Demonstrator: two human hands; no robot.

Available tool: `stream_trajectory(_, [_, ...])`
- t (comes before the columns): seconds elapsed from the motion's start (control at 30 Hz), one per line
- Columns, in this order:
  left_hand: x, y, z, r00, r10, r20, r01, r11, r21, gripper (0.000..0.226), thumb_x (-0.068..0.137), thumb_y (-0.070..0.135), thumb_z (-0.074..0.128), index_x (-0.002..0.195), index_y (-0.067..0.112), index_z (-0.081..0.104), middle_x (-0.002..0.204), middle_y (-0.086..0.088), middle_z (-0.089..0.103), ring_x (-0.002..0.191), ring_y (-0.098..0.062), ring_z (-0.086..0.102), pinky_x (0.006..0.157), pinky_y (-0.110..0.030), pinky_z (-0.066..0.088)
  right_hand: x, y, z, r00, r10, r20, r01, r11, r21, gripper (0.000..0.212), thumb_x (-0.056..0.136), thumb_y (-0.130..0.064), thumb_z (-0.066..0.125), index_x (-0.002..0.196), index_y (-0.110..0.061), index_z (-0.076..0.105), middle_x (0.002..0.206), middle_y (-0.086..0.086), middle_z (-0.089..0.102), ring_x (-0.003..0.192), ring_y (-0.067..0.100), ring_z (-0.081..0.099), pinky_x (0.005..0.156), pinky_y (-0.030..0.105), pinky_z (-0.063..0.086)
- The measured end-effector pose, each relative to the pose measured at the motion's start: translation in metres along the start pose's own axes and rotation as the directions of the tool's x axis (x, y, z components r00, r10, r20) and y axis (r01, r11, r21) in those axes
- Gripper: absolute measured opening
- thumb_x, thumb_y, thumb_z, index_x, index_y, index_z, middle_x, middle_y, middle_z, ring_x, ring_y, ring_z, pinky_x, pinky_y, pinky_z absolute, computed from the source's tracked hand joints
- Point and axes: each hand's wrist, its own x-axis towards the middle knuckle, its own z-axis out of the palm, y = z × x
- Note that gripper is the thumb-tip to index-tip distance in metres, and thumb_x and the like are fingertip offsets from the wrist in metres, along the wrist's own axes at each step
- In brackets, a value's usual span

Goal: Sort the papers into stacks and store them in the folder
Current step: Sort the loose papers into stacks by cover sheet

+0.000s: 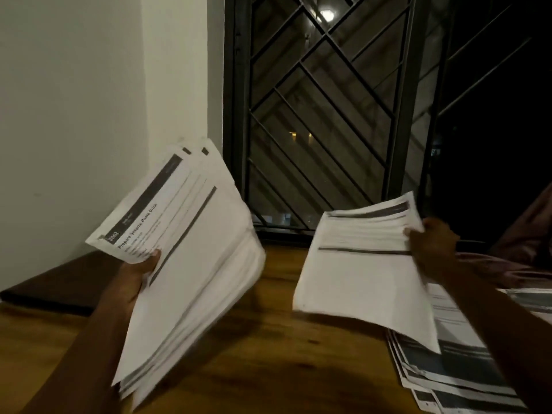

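My left hand [136, 274] grips a thick stack of printed papers [191, 264] from below, thumb on the top sheet, holding it tilted above the table. My right hand [430, 243] pinches a thinner bunch of sheets [358, 276] by its far right edge, lifted over the right side of the wooden table [268, 354]. Under my right forearm a fanned pile of papers [454, 372] lies flat on the table. A dark flat folder [59, 282] rests at the back left against the wall.
A barred window [322, 115] stands right behind the table. A white wall [74, 115] closes the left side. Dark reddish cloth [519, 252] lies at the far right. Bare wood shows between the two held stacks.
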Motion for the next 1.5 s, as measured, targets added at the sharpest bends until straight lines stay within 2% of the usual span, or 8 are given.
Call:
stream_trajectory(0.1, [0.003, -0.004, 0.006, 0.998, -0.064, 0.020, 0.062, 0.995, 0.081, 0.067, 0.069, 0.033, 0.085, 0.127, 0.013, 0.059, 0.090, 0.004, 0.077, 0.073, -0.006, 0.073, 0.063, -0.023, 0.060, -0.024, 0.007, 0.032, 0.976, 0.013, 0.217, 0.011, 0.994, -0.109, 0.029, 0.086, -0.015, 0.068, 0.108, 0.004, 0.062, 0.108, 0.022, 0.065, 0.101, 0.034, 0.061, 0.082, 0.035, 0.047])
stream_trajectory(0.17, [0.000, -0.009, 0.012, 0.995, -0.066, 0.076, 0.061, 0.995, 0.076, 0.031, 0.092, 0.014, 0.061, 0.124, 0.015, 0.061, 0.108, -0.005, 0.074, 0.082, -0.013, 0.073, 0.070, -0.029, 0.061, -0.050, 0.009, 0.058, 0.943, -0.012, 0.334, 0.067, 0.986, -0.155, 0.026, 0.086, -0.013, 0.067, 0.103, 0.006, 0.062, 0.101, 0.018, 0.064, 0.096, 0.028, 0.060, 0.069, 0.027, 0.037])
stream_trajectory(0.33, [-0.003, -0.015, 0.017, 0.985, -0.079, 0.152, 0.064, 0.993, 0.101, 0.043, 0.096, 0.000, 0.047, 0.136, 0.014, 0.054, 0.133, -0.013, 0.061, 0.121, -0.030, 0.060, 0.096, -0.044, 0.051, -0.086, 0.016, 0.107, 0.888, 0.078, 0.454, -0.042, 0.995, -0.088, 0.026, 0.088, -0.011, 0.063, 0.111, 0.000, 0.057, 0.104, 0.018, 0.066, 0.082, 0.031, 0.066, 0.064, 0.036, 0.056])
stream_trajectory(0.63, [-0.001, -0.022, 0.016, 0.951, -0.168, 0.258, 0.137, 0.981, 0.136, 0.061, 0.081, 0.005, 0.062, 0.140, 0.011, 0.048, 0.138, -0.020, 0.055, 0.127, -0.043, 0.052, 0.110, -0.065, 0.029, -0.089, 0.021, 0.107, 0.885, 0.020, 0.464, 0.059, 0.986, -0.155, 0.028, 0.087, -0.018, 0.066, 0.110, -0.005, 0.057, 0.115, 0.011, 0.064, 0.106, 0.029, 0.061, 0.083, 0.036, 0.052])
stream_trajectory(0.9, [-0.002, -0.025, 0.021, 0.944, -0.207, 0.256, 0.157, 0.967, 0.202, 0.048, 0.090, -0.005, 0.053, 0.136, 0.009, 0.051, 0.131, -0.021, 0.061, 0.118, -0.044, 0.058, 0.090, -0.056, 0.051, -0.108, 0.021, 0.104, 0.905, -0.052, 0.421, 0.157, 0.963, -0.218, 0.034, 0.084, -0.014, 0.069, 0.110, -0.004, 0.050, 0.114, 0.011, 0.061, 0.102, 0.027, 0.061, 0.070, 0.029, 0.049])
stream_trajectory(1.03, [0.000, -0.025, 0.024, 0.962, -0.194, 0.194, 0.160, 0.970, 0.182, 0.045, 0.095, -0.008, 0.043, 0.137, 0.005, 0.049, 0.131, -0.024, 0.059, 0.118, -0.047, 0.056, 0.087, -0.055, 0.052, -0.112, 0.015, 0.097, 0.939, -0.190, 0.287, 0.250, 0.949, -0.190, 0.042, 0.082, -0.021, 0.069, 0.117, -0.007, 0.051, 0.121, 0.012, 0.054, 0.111, 0.029, 0.052, 0.086, 0.034, 0.044])
stream_trajectory(1.27, [-0.008, -0.020, 0.027, 0.965, -0.195, 0.177, 0.163, 0.971, 0.177, 0.071, 0.073, -0.001, 0.074, 0.138, 0.007, 0.048, 0.133, -0.025, 0.057, 0.119, -0.049, 0.055, 0.091, -0.063, 0.047, -0.144, -0.035, 0.061, 0.609, -0.189, 0.771, -0.266, 0.866, 0.422, 0.024, 0.098, -0.032, 0.049, 0.109, -0.020, 0.067, 0.105, -0.004, 0.072, 0.094, 0.013, 0.069, 0.074, 0.022, 0.054])
stream_trajectory(1.5, [-0.013, -0.020, 0.026, 0.942, -0.247, 0.226, 0.227, 0.968, 0.109, 0.038, 0.097, -0.003, 0.042, 0.133, 0.006, 0.052, 0.129, -0.027, 0.059, 0.116, -0.049, 0.057, 0.088, -0.069, 0.045, -0.146, -0.025, 0.064, 0.743, -0.073, 0.665, -0.333, 0.822, 0.462, 0.021, 0.076, -0.016, 0.078, 0.096, -0.015, 0.070, 0.099, 0.003, 0.074, 0.089, 0.021, 0.071, 0.080, 0.037, 0.057])
